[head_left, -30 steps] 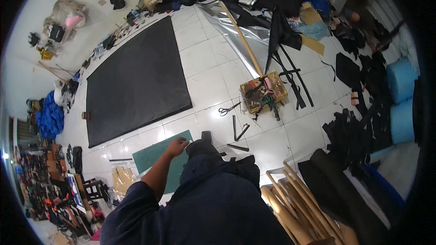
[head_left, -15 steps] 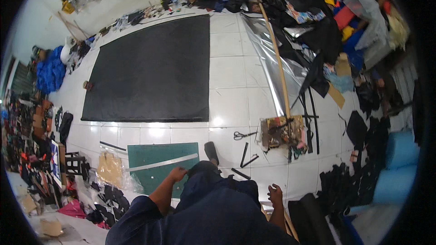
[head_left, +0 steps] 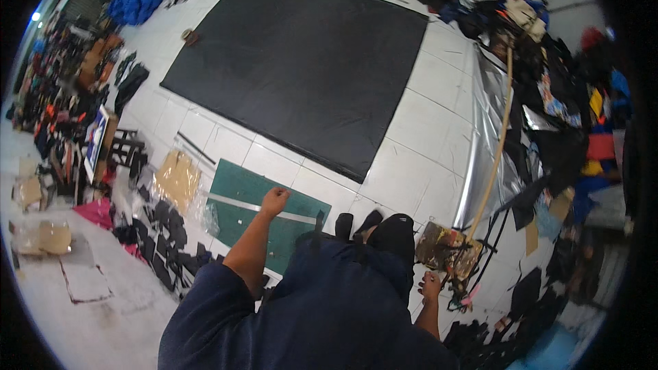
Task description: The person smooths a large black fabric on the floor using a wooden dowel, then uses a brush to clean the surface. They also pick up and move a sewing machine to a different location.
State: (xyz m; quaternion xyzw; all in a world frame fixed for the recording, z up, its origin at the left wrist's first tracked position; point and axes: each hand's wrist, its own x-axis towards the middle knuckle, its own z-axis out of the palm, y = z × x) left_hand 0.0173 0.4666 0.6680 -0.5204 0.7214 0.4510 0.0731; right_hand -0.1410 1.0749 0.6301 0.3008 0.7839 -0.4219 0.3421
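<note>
My left hand hangs over the green cutting mat, its fingers curled in and nothing seen in them. Beneath it a long pale metal ruler lies slantwise across the mat. My right hand is low at my right side, its fingers loosely bent and apart, holding nothing that shows. Closest to it is a dustpan-like scoop with stained, patchy sides and scraps about it. A large black sheet is spread flat on the tiles ahead, apart from both hands.
A long wooden pole runs from the scoop past silver sheeting to heaped fabric on the right. A small brown roll sits on the sheet's left edge. Cardboard, a black stool and dark scraps crowd the left.
My view has turned left, so the sheet and mat appear tilted. My feet have shifted right, and the scissors and black strips are out of sight. My left hand has swung forward over the mat.
</note>
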